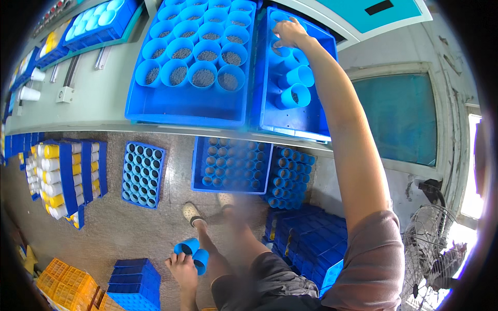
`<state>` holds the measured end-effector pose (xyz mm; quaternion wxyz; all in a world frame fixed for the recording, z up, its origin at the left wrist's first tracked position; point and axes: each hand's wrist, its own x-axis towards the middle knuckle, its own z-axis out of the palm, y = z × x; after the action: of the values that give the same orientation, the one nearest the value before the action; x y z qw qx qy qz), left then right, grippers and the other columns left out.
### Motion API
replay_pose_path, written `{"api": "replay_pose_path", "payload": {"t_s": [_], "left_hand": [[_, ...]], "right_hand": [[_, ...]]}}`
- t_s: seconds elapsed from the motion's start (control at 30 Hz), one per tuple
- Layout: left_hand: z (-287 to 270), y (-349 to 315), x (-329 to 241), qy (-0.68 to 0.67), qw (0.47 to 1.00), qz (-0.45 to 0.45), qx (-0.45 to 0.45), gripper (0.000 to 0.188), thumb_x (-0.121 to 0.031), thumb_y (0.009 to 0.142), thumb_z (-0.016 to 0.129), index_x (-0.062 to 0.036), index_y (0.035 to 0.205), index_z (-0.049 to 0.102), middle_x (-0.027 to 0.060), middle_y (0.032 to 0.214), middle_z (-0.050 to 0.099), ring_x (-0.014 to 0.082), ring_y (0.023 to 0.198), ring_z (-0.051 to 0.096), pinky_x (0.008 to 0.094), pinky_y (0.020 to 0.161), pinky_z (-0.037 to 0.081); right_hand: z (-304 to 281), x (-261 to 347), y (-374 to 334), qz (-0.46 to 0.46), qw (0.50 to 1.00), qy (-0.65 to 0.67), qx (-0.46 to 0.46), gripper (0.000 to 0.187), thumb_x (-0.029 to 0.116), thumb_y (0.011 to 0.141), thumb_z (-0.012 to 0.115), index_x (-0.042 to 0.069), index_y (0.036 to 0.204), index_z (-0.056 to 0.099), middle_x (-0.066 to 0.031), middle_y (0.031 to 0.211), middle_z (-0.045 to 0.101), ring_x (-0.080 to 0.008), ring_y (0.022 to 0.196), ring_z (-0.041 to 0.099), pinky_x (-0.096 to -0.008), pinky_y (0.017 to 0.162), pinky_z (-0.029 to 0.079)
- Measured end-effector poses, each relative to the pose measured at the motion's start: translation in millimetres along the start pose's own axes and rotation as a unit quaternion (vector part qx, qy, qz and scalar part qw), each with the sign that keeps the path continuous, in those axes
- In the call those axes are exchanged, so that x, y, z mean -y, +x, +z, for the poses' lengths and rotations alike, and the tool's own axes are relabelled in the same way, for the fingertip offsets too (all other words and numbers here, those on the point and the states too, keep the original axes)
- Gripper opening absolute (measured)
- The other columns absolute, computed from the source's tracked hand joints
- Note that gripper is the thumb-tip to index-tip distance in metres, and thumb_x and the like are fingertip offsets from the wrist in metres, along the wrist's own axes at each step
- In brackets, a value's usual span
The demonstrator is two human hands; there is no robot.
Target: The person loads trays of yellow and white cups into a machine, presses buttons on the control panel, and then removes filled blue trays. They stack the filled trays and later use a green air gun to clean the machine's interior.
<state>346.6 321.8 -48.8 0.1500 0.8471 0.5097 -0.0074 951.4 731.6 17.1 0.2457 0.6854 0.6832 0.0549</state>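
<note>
My left hand (182,268), low over the floor beside my leg, is closed on two light-blue cups (199,260) held side by side and tilted. At the upper right, my right hand (291,33) reaches into a blue crate (271,118). Its fingers are bent down over the rim of a blue cup (280,50) at the crate's far end; the fingertips are partly hidden. Nearer in that crate, a blue cup (295,97) leans with dark pellets inside, and another blue cup (300,76) tilts behind it.
A large blue tray (187,106) with rows of pellet-filled cups lies left of the crate on the bench. Below it, a blue crate (228,187) and a smaller tray (140,203) of cups sit on the floor. Blue crates (306,233) and a fan (430,249) stand at right.
</note>
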Motion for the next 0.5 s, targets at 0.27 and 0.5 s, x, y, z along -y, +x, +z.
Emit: {"api": "replay_pose_path", "payload": {"t_s": [0.27, 0.5], "left_hand": [[1, -23, 29, -0.017, 1.000, -0.010, -0.010, 0.009, -0.007, 0.071, 0.062, -0.0065, 0.063, 0.058, 0.0065, 0.077, 0.053, 0.0280, 0.086, 0.052, 0.0429, 0.076, 0.036], [7, -12, 57, -0.017, 1.000, 0.000, -0.022, 0.004, -0.009, 0.070, 0.066, -0.0083, 0.073, 0.064, 0.0051, 0.084, 0.056, 0.0258, 0.091, 0.053, 0.0433, 0.078, 0.038]], "right_hand": [[-70, -12, -100, -0.050, 0.990, -0.056, -0.122, 0.029, 0.035, 0.078, 0.075, 0.012, 0.096, 0.071, -0.0085, 0.110, 0.068, -0.0285, 0.133, 0.044, -0.0471, 0.116, 0.026], [-165, 67, -301, -0.142, 0.965, 0.087, -0.202, 0.025, 0.004, 0.060, 0.074, 0.003, 0.082, 0.062, -0.0144, 0.096, 0.067, -0.0385, 0.124, 0.051, -0.0541, 0.109, 0.034]]}}
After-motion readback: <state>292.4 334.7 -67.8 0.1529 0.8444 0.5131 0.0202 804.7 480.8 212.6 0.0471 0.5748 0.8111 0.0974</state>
